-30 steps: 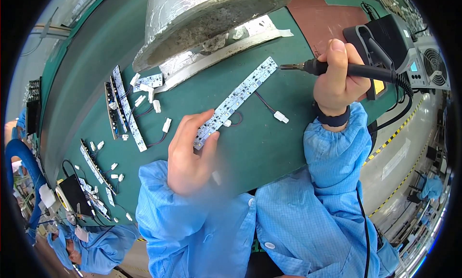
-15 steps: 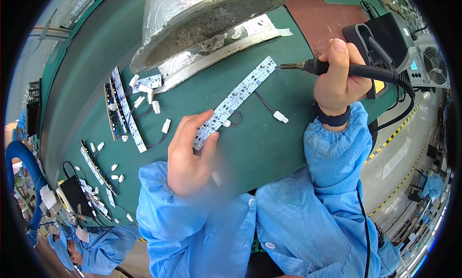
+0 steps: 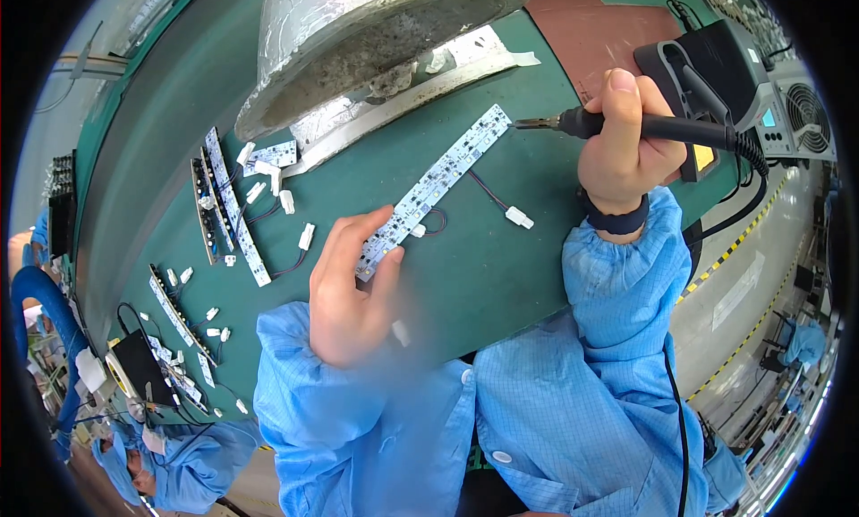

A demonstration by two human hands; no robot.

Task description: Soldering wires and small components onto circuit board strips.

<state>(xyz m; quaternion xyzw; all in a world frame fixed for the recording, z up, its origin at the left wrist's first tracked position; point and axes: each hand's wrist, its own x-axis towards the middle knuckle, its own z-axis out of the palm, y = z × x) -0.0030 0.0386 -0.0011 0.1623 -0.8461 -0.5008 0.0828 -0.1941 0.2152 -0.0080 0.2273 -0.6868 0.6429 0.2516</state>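
Note:
A long white circuit board strip slants up to the right over the green mat. My left hand is closed on its lower end, thumb on one edge and fingers on the other. Thin wires run from the strip to a white plug on the mat; another small white connector shows beside the strip. My right hand grips a black soldering iron like a pen. The iron's metal tip points left at the strip's upper end; whether it touches is hard to make out.
A large metal fume hood stands at the far side. More board strips with white plugs lie at left. A soldering station and a brown sheet are at the far right. Another person in blue sits lower left.
Hardly anything differs: the whole scene has shifted slightly left. Both hands keep the same hold on the strip and the soldering iron.

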